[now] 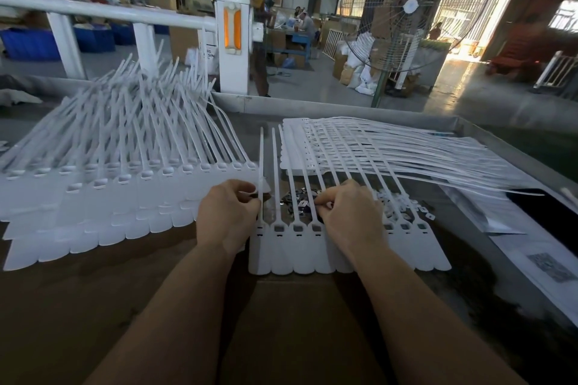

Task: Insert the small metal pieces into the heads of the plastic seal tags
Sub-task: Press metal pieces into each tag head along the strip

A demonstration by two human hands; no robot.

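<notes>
On the left of the bench (93,291), a big pile of white seal tags (125,184) lay fanned out, and the left hand (226,216) had its grip curled round the thin strap (261,159) of the first tag in the front row of tags (312,247). The right hand (350,216) pinched at the loose small metal pieces (297,200) lying just behind the open tag heads (297,228). A tiny piece could have slipped from that narrow grip, or gone in crooked, because the slots looked very small.
</notes>
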